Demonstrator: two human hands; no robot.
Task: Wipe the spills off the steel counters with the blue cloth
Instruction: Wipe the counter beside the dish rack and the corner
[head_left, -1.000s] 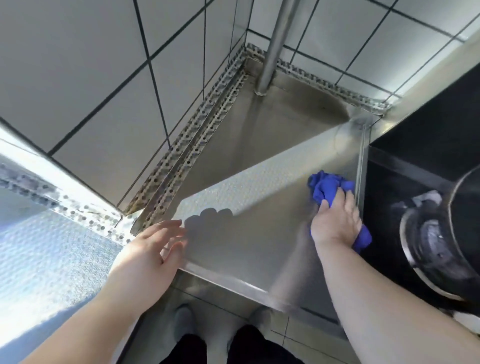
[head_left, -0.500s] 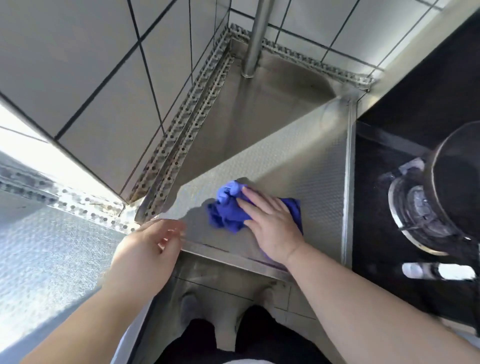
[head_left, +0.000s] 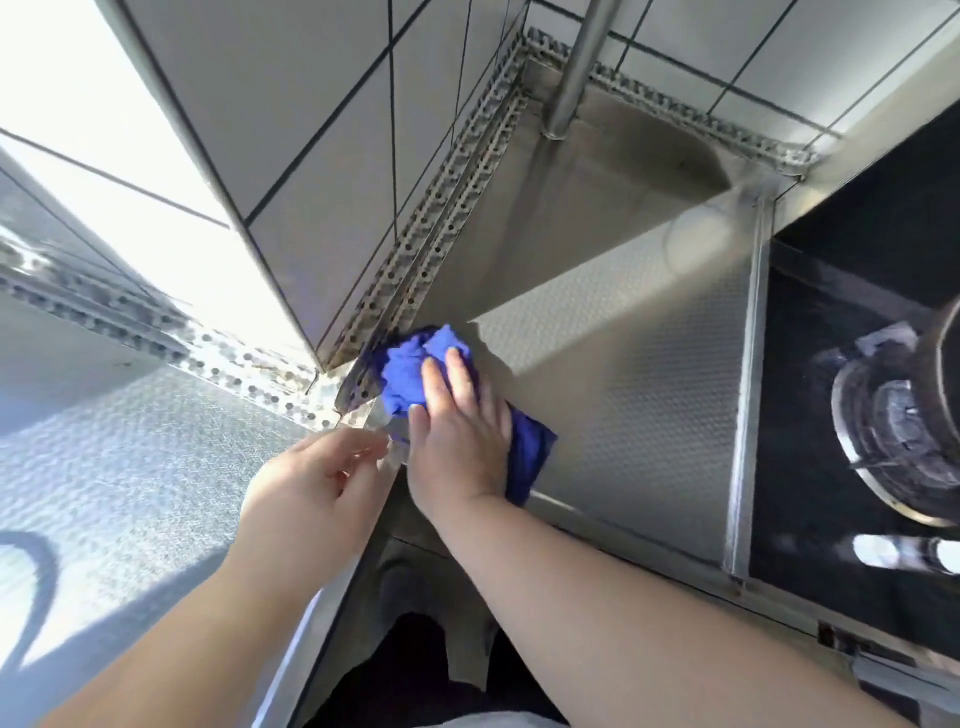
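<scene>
i am looking down from a head camera at a corner where two steel counters meet under a tiled wall. my right hand (head_left: 457, 441) lies flat on the blue cloth (head_left: 410, 371), fingers straight and together, pressing it down without curling round it. the cloth is bunched, sitting at the centre of the frame on the near left corner of the dimpled steel counter (head_left: 623, 374), touching the perforated steel strip (head_left: 441, 208) that runs along the wall's foot. my left hand (head_left: 311, 488) is just beside the right, lower left of centre, fingers loosely extended and holding nothing, its fingertips near the counter's front corner; i cannot tell if they touch it.

to the right of the frame a dark stove top (head_left: 852, 415) carries a burner (head_left: 904, 426) with a pot edge over it. a steel pole (head_left: 576, 67) stands at the upper centre.

to do this stroke well, i judge i should keep the palm flat and the pressure even, work the cloth's edge into the seam under the perforated strip where liquid would collect, and then draw it back toward the front edge. i see no obvious spill in the glare, so overlapping passes seem wise.
</scene>
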